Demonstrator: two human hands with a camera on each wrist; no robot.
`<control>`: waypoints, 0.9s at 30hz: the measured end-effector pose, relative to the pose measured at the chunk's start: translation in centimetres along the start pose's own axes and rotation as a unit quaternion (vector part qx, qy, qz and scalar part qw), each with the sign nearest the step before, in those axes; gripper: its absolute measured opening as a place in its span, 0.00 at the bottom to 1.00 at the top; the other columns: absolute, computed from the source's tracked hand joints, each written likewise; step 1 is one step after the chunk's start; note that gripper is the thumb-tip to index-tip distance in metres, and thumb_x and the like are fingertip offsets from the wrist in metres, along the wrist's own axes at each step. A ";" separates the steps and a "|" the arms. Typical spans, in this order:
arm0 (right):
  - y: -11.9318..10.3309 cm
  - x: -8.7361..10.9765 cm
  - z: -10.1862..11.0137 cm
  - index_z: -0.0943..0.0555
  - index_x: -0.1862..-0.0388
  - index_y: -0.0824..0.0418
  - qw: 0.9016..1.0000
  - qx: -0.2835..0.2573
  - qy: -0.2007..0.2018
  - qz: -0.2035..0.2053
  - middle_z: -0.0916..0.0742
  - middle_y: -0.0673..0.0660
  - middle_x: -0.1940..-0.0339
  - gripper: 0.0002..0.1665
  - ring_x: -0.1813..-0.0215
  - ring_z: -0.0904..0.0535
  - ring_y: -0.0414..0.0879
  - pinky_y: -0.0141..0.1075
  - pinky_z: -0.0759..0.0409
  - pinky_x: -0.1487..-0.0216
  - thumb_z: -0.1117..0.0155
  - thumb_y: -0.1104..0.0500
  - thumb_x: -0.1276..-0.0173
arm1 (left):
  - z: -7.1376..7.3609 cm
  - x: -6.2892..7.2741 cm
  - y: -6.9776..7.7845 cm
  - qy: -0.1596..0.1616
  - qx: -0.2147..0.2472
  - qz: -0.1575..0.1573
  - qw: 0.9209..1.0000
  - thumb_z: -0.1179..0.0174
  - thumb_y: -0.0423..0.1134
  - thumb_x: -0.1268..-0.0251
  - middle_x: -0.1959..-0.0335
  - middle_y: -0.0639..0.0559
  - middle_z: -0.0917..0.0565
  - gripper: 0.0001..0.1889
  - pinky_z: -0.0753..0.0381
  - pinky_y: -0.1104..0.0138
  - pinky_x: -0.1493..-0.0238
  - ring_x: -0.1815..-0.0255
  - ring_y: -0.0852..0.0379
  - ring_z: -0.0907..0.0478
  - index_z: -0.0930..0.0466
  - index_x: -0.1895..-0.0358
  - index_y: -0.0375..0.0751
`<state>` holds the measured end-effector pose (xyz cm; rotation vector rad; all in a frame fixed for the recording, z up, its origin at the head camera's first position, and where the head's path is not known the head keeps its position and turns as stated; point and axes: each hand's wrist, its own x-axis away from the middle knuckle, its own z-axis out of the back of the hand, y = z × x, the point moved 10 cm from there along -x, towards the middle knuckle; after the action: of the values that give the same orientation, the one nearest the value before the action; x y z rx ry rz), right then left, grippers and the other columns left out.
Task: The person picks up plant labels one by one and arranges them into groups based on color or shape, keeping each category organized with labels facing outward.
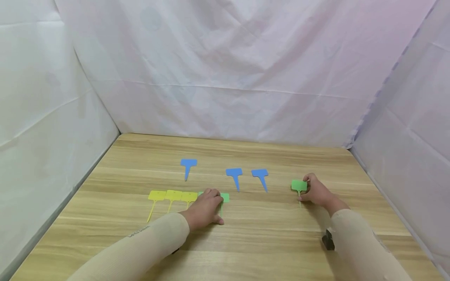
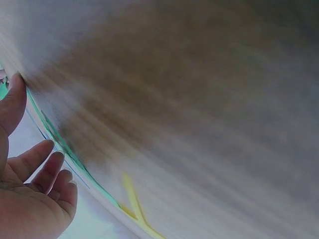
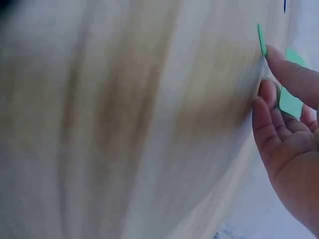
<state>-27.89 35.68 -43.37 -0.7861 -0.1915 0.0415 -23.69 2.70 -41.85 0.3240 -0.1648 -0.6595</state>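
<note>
Flat T-shaped plant labels lie on a wooden table (image 1: pixel 246 234). My left hand (image 1: pixel 211 199) lies palm down with relaxed fingers over a green label (image 1: pixel 225 197), next to a row of three yellow labels (image 1: pixel 172 196). In the left wrist view the left hand (image 2: pixel 30 189) hovers just off the wood, its thumb touching by a green label's edge (image 2: pixel 56 133) and a yellow stake (image 2: pixel 132 195). My right hand (image 1: pixel 309 189) pinches another green label (image 1: pixel 299 185) by its head. The right wrist view shows this green label (image 3: pixel 289 103) between the thumb and curled fingers (image 3: pixel 266 117).
Three blue labels (image 1: pixel 188 164) (image 1: pixel 234 173) (image 1: pixel 260 173) lie in a loose row behind the hands. White cloth walls (image 1: pixel 225 78) close the table at the back and both sides. A small dark object (image 1: pixel 328 240) sits by my right sleeve.
</note>
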 end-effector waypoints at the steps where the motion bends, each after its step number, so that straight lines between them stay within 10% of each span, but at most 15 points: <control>1: 0.1 0.1 -0.1 0.46 0.50 0.70 1.000 -0.009 -0.002 -0.006 0.24 0.67 0.60 0.39 0.63 0.26 0.47 0.32 0.26 0.64 0.25 0.69 0.47 | 0.0 0.0 0.0 -0.001 0.000 0.001 1.000 0.28 0.53 0.51 0.46 0.47 0.26 0.34 0.29 0.59 0.42 0.47 0.50 0.33 0.22 0.45 0.34; 27: 0.6 0.8 -0.1 0.50 0.37 0.75 0.995 -0.068 0.000 -0.079 0.23 0.68 0.59 0.43 0.64 0.22 0.46 0.34 0.21 0.66 0.32 0.72 0.42 | 0.1 0.1 0.0 -0.006 0.002 0.004 1.000 0.29 0.53 0.50 0.45 0.48 0.26 0.33 0.30 0.59 0.41 0.45 0.51 0.33 0.23 0.44 0.35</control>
<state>-27.10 36.08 -43.77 -0.9051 -0.2571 -0.1225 -23.63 2.66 -41.74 0.3235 -0.1780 -0.6536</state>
